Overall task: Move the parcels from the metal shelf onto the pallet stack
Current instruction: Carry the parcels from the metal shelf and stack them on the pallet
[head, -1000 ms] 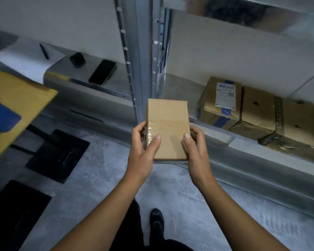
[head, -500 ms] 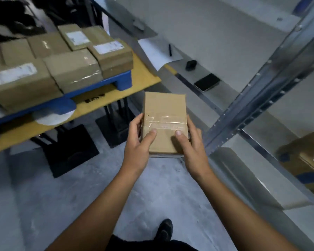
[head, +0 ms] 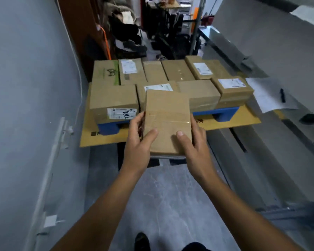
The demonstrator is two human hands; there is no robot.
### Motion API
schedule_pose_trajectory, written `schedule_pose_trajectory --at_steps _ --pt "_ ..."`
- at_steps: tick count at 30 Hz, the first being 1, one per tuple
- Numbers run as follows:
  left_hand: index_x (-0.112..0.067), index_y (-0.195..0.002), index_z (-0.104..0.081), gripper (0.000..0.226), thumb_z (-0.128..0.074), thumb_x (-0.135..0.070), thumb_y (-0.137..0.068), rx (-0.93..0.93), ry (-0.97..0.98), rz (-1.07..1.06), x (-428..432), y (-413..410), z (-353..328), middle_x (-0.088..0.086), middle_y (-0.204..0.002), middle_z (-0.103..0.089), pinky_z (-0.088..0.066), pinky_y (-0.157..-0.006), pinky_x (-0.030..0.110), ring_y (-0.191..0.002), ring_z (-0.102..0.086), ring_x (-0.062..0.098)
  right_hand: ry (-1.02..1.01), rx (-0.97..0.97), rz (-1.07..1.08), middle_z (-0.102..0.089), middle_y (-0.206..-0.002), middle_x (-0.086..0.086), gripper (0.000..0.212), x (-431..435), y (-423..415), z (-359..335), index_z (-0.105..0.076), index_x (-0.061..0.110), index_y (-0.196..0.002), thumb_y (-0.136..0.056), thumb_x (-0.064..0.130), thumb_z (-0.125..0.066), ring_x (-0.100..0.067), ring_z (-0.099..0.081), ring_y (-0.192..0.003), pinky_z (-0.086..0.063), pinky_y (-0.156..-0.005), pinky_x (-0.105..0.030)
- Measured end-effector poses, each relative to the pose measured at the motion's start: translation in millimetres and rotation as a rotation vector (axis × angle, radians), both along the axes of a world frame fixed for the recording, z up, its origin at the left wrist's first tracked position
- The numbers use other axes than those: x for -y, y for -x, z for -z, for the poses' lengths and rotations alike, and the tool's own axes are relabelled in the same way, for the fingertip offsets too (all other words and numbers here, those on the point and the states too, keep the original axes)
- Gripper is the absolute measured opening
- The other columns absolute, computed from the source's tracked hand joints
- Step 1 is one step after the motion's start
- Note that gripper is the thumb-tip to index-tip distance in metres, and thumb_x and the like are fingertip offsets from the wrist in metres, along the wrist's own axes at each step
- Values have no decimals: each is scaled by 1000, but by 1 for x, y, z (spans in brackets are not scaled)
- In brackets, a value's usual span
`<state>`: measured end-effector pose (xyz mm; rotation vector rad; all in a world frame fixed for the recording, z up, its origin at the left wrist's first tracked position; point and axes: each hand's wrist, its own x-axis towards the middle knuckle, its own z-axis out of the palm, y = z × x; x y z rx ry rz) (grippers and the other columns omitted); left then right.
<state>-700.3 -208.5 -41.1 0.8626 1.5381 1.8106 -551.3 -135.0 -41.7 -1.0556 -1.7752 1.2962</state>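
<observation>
Two hands, left hand [head: 139,142] and right hand [head: 195,142], clamp one parcel [head: 168,122] mid-frame; roughly ten boxes [head: 114,100] on blue pallet [head: 223,114].

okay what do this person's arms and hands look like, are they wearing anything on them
Nothing is worn on them. The left hand and right hand have no gloves, rings or watch. Both forearms show no sleeves up to the picture's edge. Fingers have short, plain nails.

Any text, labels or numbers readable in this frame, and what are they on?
Front left parcel: white label with handwritten digits, roughly "7867"; its print is blurred.
Green-printed box: a logo, unreadable.
Other white labels on the stacked parcels: too blurred.
Held parcel: only clear tape, no text.
Yellow board: small dark marks, illegible.
</observation>
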Motion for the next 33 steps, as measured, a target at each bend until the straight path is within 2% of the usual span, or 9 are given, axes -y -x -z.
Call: schedule_pose_trajectory --at_steps 5,9,12,15,17,22,25,29,33 --pt "-39 -134 -52 45 -64 -28 -92 4 -40 -96 10 75 -14 -29 -123 -67 -52 -91 16 -118 -63 -2 -40 -2 -97 -42 -137 19 93 -4 82 -17 -26 43 -165 -81 76 -49 33 -38 -113 -32 -82 9" --pt "-37 -137 -51 50 -65 -31 -90 19 -46 -162 2 123 -17 -27 -125 -67 -52 -92 17 -121 -63 0 -44 -4 -161 -41 -135 23 88 -19 133 -27 -24 40 -166 -87 68 -53 34 -40 -111 -32 -82 10" --pt "-40 -139 -51 52 -66 -32 -90 25 -45 -178 -11 154 -17 -24 -127 -66 -54 -91 21 -122 -63 2 -8 -19 -188 -41 -144 16 82 -37 168 -29 -25 44 -164 -90 62 -54 26 -41 -122 -38 -95 -2" --pt "-42 -136 -52 49 -65 -30 -90 1 -43 -194 -29 185 -17 -28 -123 -67 -53 -87 16 -117 -64 -1 18 -20 -205 -40 -151 10 83 -57 202 -30 -27 45 -164 -88 65 -54 4 -44 -136 -41 -115 -29" --pt "-44 -135 -53 49 -67 -32 -89 -11 -33 -201 -44 208 -18 -27 -123 -67 -53 -88 16 -117 -64 -1 32 -16 -215 -41 -151 9 82 -73 225 -29 -27 47 -163 -87 65 -54 0 -44 -137 -40 -117 -34" --pt "-41 -136 -54 51 -68 -34 -87 10 -1 -218 -92 268 -15 -23 -124 -68 -55 -88 23 -117 -67 5 40 -20 -238 -41 -138 24 83 -127 283 -24 -28 47 -163 -87 65 -54 15 -46 -121 -40 -102 -20" --pt "-37 -138 -54 58 -70 -40 -82 35 24 -242 -122 297 -11 -16 -128 -69 -55 -94 32 -119 -67 10 47 13 -273 -43 -138 18 84 -161 315 -23 -27 47 -163 -86 67 -54 23 -44 -115 -38 -95 -11" --pt "-45 -132 -56 58 -72 -47 -76 48 77 -257 -162 342 -7 -12 -131 -67 -55 -98 41 -118 -68 13 47 44 -316 -44 -141 13 82 -207 356 -23 -29 51 -161 -86 70 -54 14 -48 -118 -42 -103 -23" --pt "-50 -128 -55 55 -73 -50 -76 43 132 -230 -195 387 -4 -9 -135 -64 -56 -98 44 -115 -69 12 1 70 -374 -50 -133 13 58 -247 398 -21 -39 55 -153 -99 57 -59 21 -50 -109 -43 -93 -17"
